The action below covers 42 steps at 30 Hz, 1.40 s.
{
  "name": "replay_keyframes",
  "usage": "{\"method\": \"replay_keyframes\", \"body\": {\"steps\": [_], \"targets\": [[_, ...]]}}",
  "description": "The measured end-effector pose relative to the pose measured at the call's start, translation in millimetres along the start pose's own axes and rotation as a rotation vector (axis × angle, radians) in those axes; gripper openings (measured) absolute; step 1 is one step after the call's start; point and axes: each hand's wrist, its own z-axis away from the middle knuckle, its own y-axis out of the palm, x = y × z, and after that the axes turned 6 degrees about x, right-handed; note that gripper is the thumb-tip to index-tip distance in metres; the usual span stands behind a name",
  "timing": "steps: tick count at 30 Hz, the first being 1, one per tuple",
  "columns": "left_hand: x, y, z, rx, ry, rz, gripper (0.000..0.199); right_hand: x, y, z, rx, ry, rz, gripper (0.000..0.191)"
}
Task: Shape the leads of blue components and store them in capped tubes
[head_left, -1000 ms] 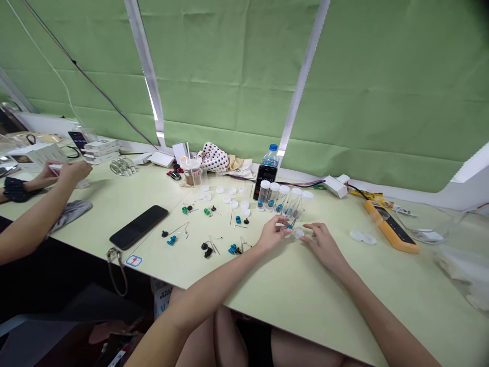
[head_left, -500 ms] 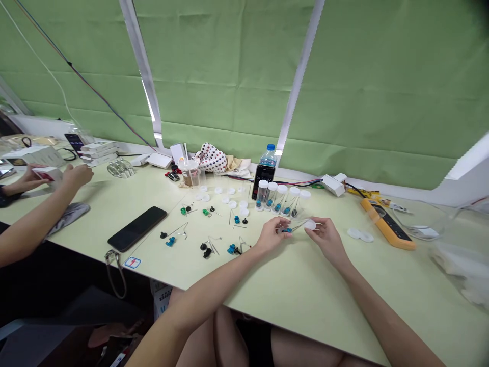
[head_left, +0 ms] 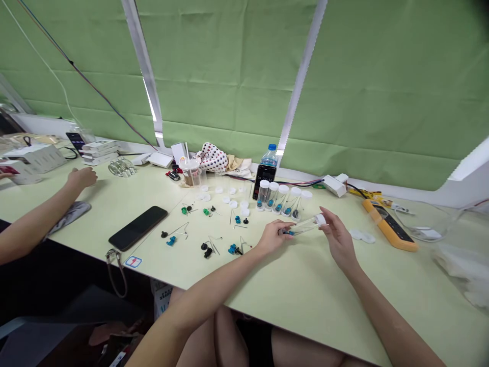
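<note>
My left hand (head_left: 275,237) is closed around the near end of a clear plastic tube (head_left: 304,226), which lies tilted just above the table. Small blue parts (head_left: 291,233) and thin metal pieces show inside it. At the tube's other end sits a white cap (head_left: 320,219), pinched by the fingers of my right hand (head_left: 337,238). How firmly the cap is seated I cannot tell. Behind my hands stands a row of several capped clear tubes (head_left: 283,201) with blue parts and bent wires. To the left lie small groups of blue and black parts (head_left: 233,249) with bent metal keys.
Loose white caps (head_left: 233,204) lie left of the tube row, and more caps (head_left: 362,236) lie beyond my right hand. A phone (head_left: 138,228), a yellow meter (head_left: 389,225) and a drink cup (head_left: 190,172) are on the table. At left, another person's hand (head_left: 82,178) rests near white boxes.
My right hand has moved slightly right and the white cap now sits at the tube's far end, with more of the tube showing. The other person's further hand and box have moved left.
</note>
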Motion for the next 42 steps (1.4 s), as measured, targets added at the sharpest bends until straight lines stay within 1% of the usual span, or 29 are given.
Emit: {"method": "replay_keyframes", "body": {"steps": [4, 7, 16, 22, 26, 30, 32, 36, 38, 39, 42], "targets": [[-1.1, 0.2, 1.4, 0.022, -0.005, -0.004, 0.043, 2.2, -0.3, -0.7, 0.027, -0.102, 0.084, 0.036], [-1.2, -0.2, 1.9, 0.034, 0.0, -0.017, 0.044, 3.3, -2.2, -1.3, 0.023, -0.158, 0.164, 0.036], [3.2, 1.2, 2.6, 0.071, 0.04, -0.041, 0.045, 1.3, 1.1, 1.9, 0.041, -0.125, 0.214, 0.039], [4.2, 2.1, 3.6, 0.085, 0.059, -0.048, 0.045, 5.3, 1.8, 1.5, 0.086, -0.142, 0.194, 0.037], [0.2, 0.4, 5.3, 0.09, 0.055, -0.054, 0.044, 1.4, 3.1, 3.5, 0.108, -0.145, 0.158, 0.038], [-1.2, -0.5, 5.4, 0.096, 0.06, -0.044, 0.043, -1.4, 7.9, 6.1, 0.092, -0.156, 0.168, 0.042], [0.2, -0.1, 4.3, 0.101, 0.064, -0.033, 0.042, 2.2, 11.8, 7.1, 0.1, -0.164, 0.118, 0.044], [2.5, 1.8, 2.1, 0.119, 0.089, -0.013, 0.041, 14.3, 17.2, 7.8, 0.138, -0.191, -0.075, 0.043], [1.3, 2.7, 2.7, 0.157, 0.117, -0.008, 0.04, 16.9, 15.0, 7.1, 0.128, -0.171, -0.103, 0.043], [0.1, 3.0, 3.6, 0.192, 0.131, -0.001, 0.038, 16.5, 12.2, 6.4, 0.119, -0.158, -0.074, 0.043], [-4.5, 3.1, 7.6, 0.34, 0.166, 0.018, 0.033, 9.5, -2.1, 2.8, 0.1, -0.143, 0.114, 0.043]]}}
